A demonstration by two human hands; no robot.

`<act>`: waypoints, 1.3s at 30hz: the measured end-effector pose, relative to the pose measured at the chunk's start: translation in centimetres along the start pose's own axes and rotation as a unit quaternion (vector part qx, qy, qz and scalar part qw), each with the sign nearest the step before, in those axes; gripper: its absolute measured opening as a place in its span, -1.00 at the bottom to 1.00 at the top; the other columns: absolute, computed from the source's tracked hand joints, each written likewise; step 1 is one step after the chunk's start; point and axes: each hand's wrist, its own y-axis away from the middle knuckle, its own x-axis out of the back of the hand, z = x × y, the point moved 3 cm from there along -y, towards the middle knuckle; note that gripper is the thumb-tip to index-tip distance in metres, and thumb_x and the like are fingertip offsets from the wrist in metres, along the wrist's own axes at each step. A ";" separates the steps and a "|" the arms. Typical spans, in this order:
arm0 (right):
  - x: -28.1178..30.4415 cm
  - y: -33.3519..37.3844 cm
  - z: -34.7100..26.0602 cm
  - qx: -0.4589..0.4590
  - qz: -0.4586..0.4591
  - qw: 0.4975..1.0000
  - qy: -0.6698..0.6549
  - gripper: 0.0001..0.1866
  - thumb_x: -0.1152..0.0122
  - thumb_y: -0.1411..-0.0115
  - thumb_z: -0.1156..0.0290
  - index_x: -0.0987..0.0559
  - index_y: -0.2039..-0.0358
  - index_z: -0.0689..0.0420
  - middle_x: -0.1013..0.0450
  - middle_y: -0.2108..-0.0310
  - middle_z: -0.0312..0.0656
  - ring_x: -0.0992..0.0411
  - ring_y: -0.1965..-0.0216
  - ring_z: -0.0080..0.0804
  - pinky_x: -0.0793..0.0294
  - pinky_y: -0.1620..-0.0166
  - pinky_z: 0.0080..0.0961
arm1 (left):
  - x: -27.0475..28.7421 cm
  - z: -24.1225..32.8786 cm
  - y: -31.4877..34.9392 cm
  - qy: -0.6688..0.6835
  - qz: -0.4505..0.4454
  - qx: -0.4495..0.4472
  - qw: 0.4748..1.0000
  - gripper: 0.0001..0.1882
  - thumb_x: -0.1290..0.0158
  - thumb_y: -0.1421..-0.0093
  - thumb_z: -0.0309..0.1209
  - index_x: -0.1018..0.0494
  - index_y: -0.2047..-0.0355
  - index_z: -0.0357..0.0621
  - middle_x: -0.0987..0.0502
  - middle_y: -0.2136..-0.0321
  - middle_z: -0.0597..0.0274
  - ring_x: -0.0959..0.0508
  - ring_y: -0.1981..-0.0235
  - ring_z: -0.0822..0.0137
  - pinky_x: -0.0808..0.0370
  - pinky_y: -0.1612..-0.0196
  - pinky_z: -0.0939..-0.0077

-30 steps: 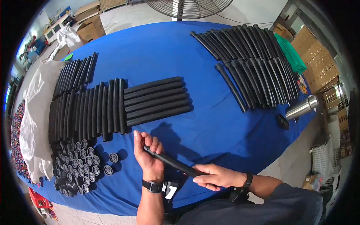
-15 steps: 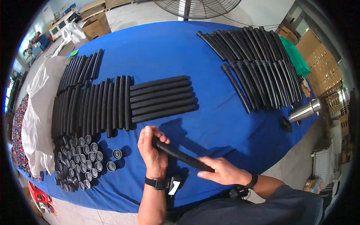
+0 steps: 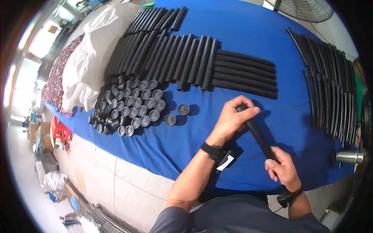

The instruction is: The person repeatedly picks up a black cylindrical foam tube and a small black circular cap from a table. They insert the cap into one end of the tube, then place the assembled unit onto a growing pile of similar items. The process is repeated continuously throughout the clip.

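Both of my hands hold one black tube slantwise over the blue cloth. My left hand is wrapped round its upper end, hiding that tip. Lower down, my right hand grips the other end. Left of my hands lies a pile of round black caps, with two single caps apart from it. Beyond my left hand several black tubes lie side by side crosswise. More tubes stretch lengthwise to their left.
Tubes with thicker ends lie in two rows at the right. A metal cylinder is near the table's right edge. White plastic sheeting covers the left side, beside a multicoloured heap. A fan stands behind the blue-covered table.
The view has swung, so the table's contents appear farther right. Both hands keep hold of the tube, which now slants more steeply toward me.
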 end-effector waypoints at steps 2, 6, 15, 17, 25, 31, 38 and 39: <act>0.3 0.0 0.6 0.035 0.034 0.998 0.030 -0.57 -0.13 -0.34 0.44 -0.41 -0.18 0.32 -0.49 0.42 -0.13 -0.35 0.68 -0.58 -0.28 0.66 -0.66 | -0.1 -0.1 -0.3 0.002 -0.002 -0.001 1.000 -0.81 -0.33 -0.18 -0.32 -0.53 0.34 -0.04 -0.41 0.62 0.50 -0.28 0.71 0.65 -0.11 0.69 0.69; -0.2 0.3 -1.1 -0.034 -0.043 0.961 -0.273 -0.58 -0.06 -0.34 0.45 -0.41 -0.16 0.38 -0.48 0.51 -0.12 -0.32 0.72 -0.57 -0.23 0.69 -0.64 | 0.3 -0.6 -0.7 0.089 -0.038 -0.022 0.995 -0.80 -0.33 -0.16 -0.36 -0.53 0.30 -0.07 -0.43 0.58 0.48 -0.29 0.71 0.64 -0.14 0.69 0.68; 0.1 -0.4 -0.2 0.084 0.059 0.994 0.026 -0.59 -0.11 -0.31 0.44 -0.44 -0.12 0.38 -0.45 0.53 -0.22 -0.33 0.67 -0.67 -0.24 0.70 -0.71 | 0.1 -0.2 -0.7 0.020 0.001 -0.089 0.996 -0.77 -0.33 -0.14 -0.41 -0.51 0.26 -0.13 -0.44 0.51 0.50 -0.36 0.51 0.65 -0.27 0.46 0.68; 0.0 -0.3 0.0 0.017 -0.059 0.977 -0.205 -0.60 -0.08 -0.33 0.42 -0.45 -0.11 0.38 -0.45 0.53 -0.21 -0.29 0.73 -0.66 -0.22 0.73 -0.71 | 0.0 0.1 -0.5 0.028 -0.021 -0.096 0.995 -0.79 -0.32 -0.14 -0.42 -0.51 0.28 -0.13 -0.43 0.51 0.50 -0.36 0.51 0.65 -0.26 0.46 0.68; 0.2 -0.7 1.1 0.027 -0.039 0.982 -0.183 -0.64 -0.07 -0.34 0.41 -0.47 -0.05 0.39 -0.45 0.53 -0.20 -0.27 0.76 -0.65 -0.23 0.74 -0.70 | 0.1 -0.1 -0.9 0.072 -0.030 -0.125 0.989 -0.77 -0.31 -0.15 -0.42 -0.47 0.26 -0.10 -0.39 0.55 0.49 -0.32 0.61 0.65 -0.20 0.57 0.68; -0.8 -0.7 0.2 0.082 0.084 0.993 -0.031 -0.65 -0.10 -0.30 0.49 -0.46 -0.08 0.34 -0.45 0.53 -0.24 -0.35 0.69 -0.65 -0.27 0.71 -0.70 | -0.1 -0.4 -0.8 0.053 -0.014 -0.112 0.992 -0.69 -0.33 -0.15 -0.41 -0.45 0.17 -0.09 -0.38 0.55 0.48 -0.31 0.64 0.64 -0.18 0.63 0.67; -0.4 -0.7 -0.4 -0.013 0.031 0.999 -0.015 -0.61 -0.09 -0.31 0.48 -0.44 -0.13 0.32 -0.41 0.60 -0.23 -0.39 0.66 -0.62 -0.31 0.69 -0.68 | 0.0 -0.7 -1.0 0.018 -0.010 -0.124 0.992 -0.70 -0.32 -0.16 -0.39 -0.47 0.16 -0.10 -0.39 0.55 0.49 -0.32 0.63 0.65 -0.18 0.62 0.68; -0.7 -1.0 -0.4 0.166 0.126 0.944 0.254 -0.59 -0.08 -0.34 0.44 -0.42 -0.16 0.32 -0.40 0.60 -0.21 -0.35 0.70 -0.62 -0.31 0.69 -0.68 | 0.0 -0.7 -1.1 -0.004 0.005 -0.133 0.991 -0.71 -0.31 -0.16 -0.39 -0.47 0.16 -0.10 -0.39 0.55 0.49 -0.31 0.63 0.64 -0.18 0.62 0.68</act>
